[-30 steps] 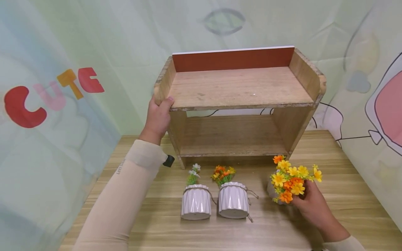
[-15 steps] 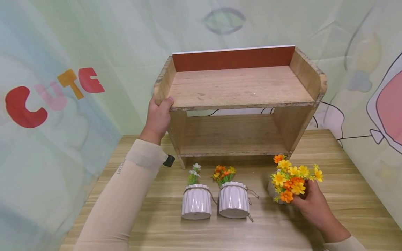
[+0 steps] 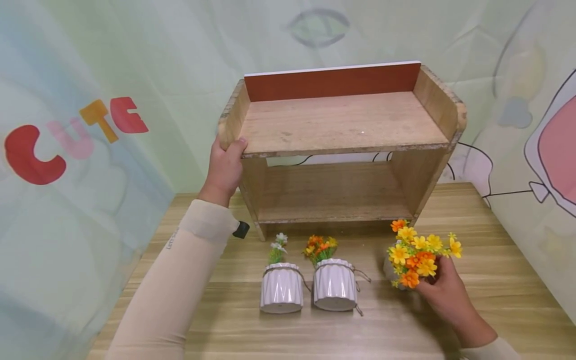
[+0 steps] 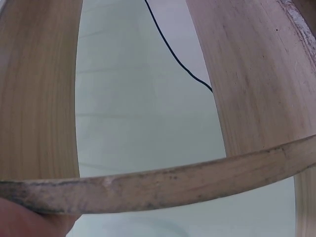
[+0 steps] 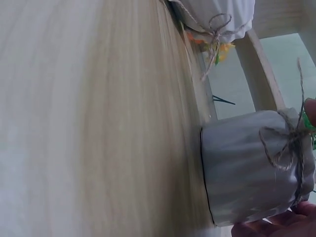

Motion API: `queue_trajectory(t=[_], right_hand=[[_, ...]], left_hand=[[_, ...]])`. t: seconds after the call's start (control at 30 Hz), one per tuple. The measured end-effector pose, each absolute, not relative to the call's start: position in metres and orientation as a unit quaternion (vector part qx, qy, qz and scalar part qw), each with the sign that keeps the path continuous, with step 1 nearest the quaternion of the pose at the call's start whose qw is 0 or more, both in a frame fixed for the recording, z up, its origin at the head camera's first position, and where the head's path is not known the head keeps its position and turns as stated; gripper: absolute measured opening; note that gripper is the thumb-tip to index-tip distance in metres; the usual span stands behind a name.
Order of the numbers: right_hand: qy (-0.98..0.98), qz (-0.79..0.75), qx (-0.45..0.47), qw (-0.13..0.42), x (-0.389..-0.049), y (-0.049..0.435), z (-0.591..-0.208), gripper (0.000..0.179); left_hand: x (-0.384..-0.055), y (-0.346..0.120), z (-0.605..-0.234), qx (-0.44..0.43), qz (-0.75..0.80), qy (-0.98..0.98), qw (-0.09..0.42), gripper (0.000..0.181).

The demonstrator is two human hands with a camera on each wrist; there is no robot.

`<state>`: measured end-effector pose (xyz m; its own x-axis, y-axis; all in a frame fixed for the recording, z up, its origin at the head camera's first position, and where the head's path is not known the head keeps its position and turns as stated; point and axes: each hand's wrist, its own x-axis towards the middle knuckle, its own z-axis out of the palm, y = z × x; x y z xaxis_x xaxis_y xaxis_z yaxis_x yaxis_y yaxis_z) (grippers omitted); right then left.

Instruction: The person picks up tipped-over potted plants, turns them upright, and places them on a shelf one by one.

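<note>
My left hand point(image 3: 225, 167) grips the left side panel of a two-tier wooden shelf point(image 3: 346, 120), thumb on the front corner of its upper board. In the left wrist view a thumb point(image 4: 34, 219) shows beneath the panel's edge. My right hand point(image 3: 452, 300) holds a pot of yellow and orange artificial flowers point(image 3: 418, 255) by its upper part, in front of the shelf's right end. Seen from the right wrist, this pot point(image 5: 249, 168) is pale with a twine bow, upright, its base at the tabletop. In the head view the blossoms hide most of it.
Two white ribbed pots, one with white flowers point(image 3: 281, 290) and one with orange flowers point(image 3: 335, 285), lie tipped on the wood-grain table point(image 3: 360, 335), blooms toward the shelf. A printed cloth backdrop point(image 3: 148, 50) surrounds the table behind and at both sides.
</note>
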<state>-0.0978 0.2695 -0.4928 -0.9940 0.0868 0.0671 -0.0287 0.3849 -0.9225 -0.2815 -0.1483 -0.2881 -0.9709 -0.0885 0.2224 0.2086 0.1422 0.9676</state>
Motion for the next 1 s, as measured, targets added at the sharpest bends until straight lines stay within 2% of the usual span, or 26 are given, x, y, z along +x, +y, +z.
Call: queue_trajectory(t=[0.4, 0.63, 1.0], right_hand=[[-0.816, 0.572, -0.076, 0.044, -0.096, 0.255, -0.488, 0.077], [-0.819, 0.561, -0.101, 0.064, -0.096, 0.249, -0.491, 0.082], [-0.828, 0.536, -0.133, 0.1, -0.095, 0.24, -0.494, 0.099]], left_hand=[[-0.283, -0.149, -0.289, -0.037, -0.655, -0.747, 0.108, 0.064], [-0.283, -0.149, -0.289, -0.037, -0.657, -0.745, 0.109, 0.062], [-0.282, -0.149, -0.287, -0.028, -0.65, -0.752, 0.105, 0.064]])
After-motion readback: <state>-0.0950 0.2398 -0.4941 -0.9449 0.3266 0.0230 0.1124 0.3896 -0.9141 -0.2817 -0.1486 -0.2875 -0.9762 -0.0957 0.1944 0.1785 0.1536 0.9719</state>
